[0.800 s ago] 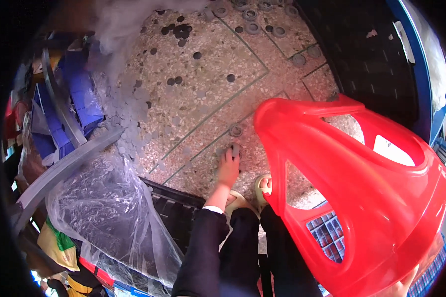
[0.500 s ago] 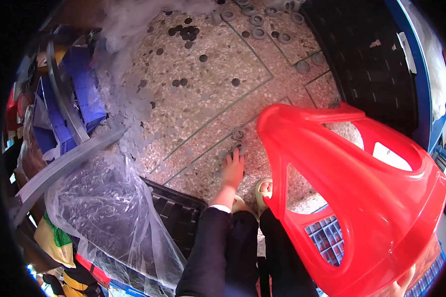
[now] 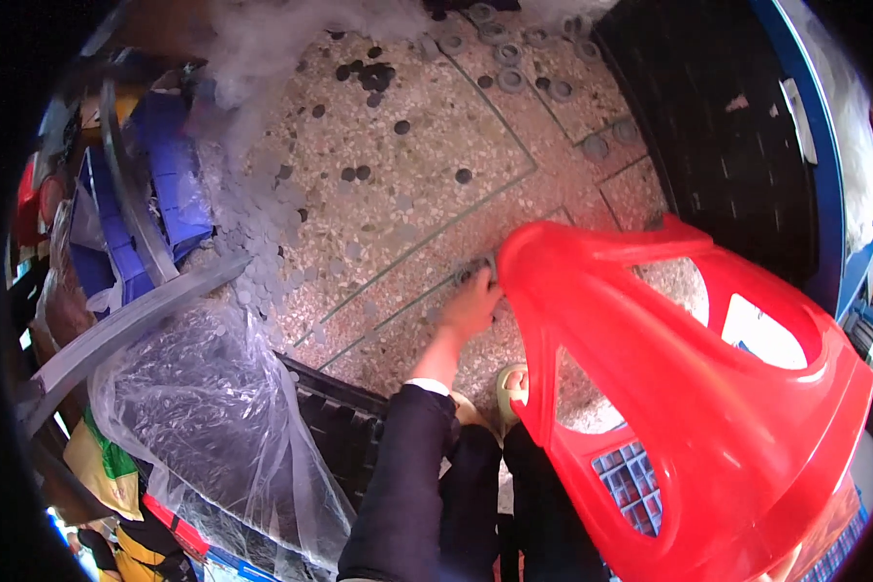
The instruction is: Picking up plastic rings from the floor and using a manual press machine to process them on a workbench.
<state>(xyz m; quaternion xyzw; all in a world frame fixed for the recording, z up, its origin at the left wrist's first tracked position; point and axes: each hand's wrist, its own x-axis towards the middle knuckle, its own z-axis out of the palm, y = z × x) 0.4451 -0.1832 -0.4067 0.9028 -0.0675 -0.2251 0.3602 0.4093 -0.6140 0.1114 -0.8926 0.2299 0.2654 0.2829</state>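
While we crouch over the terrazzo floor (image 3: 398, 204), discs lie scattered.
Left hand (image 3: 470, 308): reaching down, fingers curled on a grey disc (image 3: 468, 274) at the basket rim; grip unclear.
Red basket (image 3: 708, 407): tilted mouth-down beside it, likely to catch discs.
Right hand: hidden, we cannot tell.
Arm: dark sleeve (image 3: 407, 475), extended forward.

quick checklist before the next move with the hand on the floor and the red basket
1. Left hand down at the discs on the speckled floor: ok.
2. Disc gripped in the fingers: cannot tell, fingertips hidden by the basket rim.
3. Red basket tilted, mouth toward the hand: ok.
4. Right hand on the basket: cannot tell, out of view.
5. Loose grey discs left on the floor: ok, many scattered.
6. Foot off the discs: cannot tell.
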